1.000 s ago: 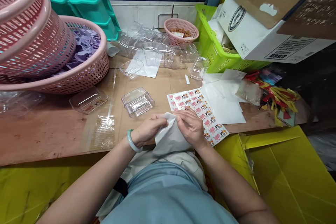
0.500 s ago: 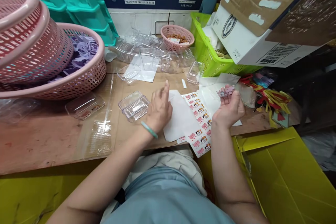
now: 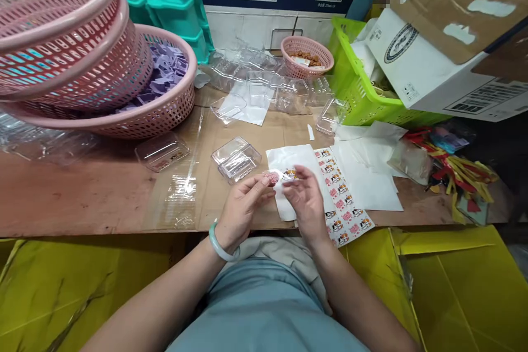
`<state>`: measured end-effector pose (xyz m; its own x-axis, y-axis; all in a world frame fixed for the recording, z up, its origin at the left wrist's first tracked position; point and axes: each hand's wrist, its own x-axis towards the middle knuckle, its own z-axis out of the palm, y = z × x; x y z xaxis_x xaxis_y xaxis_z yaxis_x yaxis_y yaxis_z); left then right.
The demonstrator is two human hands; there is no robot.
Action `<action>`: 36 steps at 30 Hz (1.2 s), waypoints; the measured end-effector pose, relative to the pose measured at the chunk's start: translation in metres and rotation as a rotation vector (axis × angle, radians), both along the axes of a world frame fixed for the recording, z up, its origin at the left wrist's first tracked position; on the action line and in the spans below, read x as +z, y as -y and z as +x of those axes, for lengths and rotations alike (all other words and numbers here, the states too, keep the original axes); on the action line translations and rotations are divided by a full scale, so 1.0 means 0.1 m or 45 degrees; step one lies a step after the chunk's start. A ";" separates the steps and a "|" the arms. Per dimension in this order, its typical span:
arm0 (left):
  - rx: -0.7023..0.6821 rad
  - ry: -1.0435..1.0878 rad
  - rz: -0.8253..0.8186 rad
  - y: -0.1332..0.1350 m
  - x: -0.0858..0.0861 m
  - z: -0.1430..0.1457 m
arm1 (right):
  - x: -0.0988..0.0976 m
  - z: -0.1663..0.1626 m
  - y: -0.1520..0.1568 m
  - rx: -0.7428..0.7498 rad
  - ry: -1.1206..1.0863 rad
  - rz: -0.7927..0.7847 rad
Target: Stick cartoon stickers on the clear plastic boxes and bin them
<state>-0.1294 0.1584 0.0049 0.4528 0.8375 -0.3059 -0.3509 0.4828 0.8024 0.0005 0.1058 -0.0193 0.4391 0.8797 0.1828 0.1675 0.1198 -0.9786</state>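
Holds the left end of a small glossy sticker (image 3: 272, 177) with pink lettering and a cat picture in the left hand (image 3: 241, 203), with thumb and fingers closed on it. Has the right hand (image 3: 308, 201) at the sticker's cat end, with thumb and fingers loosely curled and a little apart; cannot tell whether gripping that end or merely beside it. Wears a pale green bangle (image 3: 218, 242) on the left wrist.

Shows the sticker above a plain white paper sheet (image 3: 284, 209), at the near middle of a reddish-brown wooden surface (image 3: 61, 198) partly covered with brown cardboard (image 3: 284, 132). Shows, just right of that sheet and partly under it, a white sticker sheet (image 3: 344, 203) with rows of cats and pink lettering. Has a clear rectangular plastic box (image 3: 235, 160) just beyond the left hand, and a clear plastic piece (image 3: 162, 153) with a cat sticker farther left. Has loose white papers (image 3: 373, 173) to the right. Shows, on the far left, a large pink plastic basket (image 3: 175, 115) with purple pieces (image 3: 169, 66) inside, and at the far middle, a small pink basket (image 3: 307, 70) near a bright green basket (image 3: 350, 85).
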 end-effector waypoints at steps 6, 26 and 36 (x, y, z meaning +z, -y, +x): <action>0.215 -0.628 0.734 0.04 -0.04 -0.40 | 0.19 -0.02 -0.30 -0.105 -0.536 -0.087; 0.307 -0.972 1.267 -0.34 -0.28 -0.75 | 0.26 -0.25 -0.74 0.156 -0.128 -0.045; 0.313 -1.093 1.694 -0.27 -0.54 -0.80 | 0.21 -0.12 -1.36 0.371 -0.180 -0.447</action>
<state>-0.2098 0.1859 -0.0489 0.3595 0.7266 0.5855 0.4441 -0.6850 0.5775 -0.0115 0.2420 0.0016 0.1642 0.9676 -0.1915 0.0380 -0.2002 -0.9790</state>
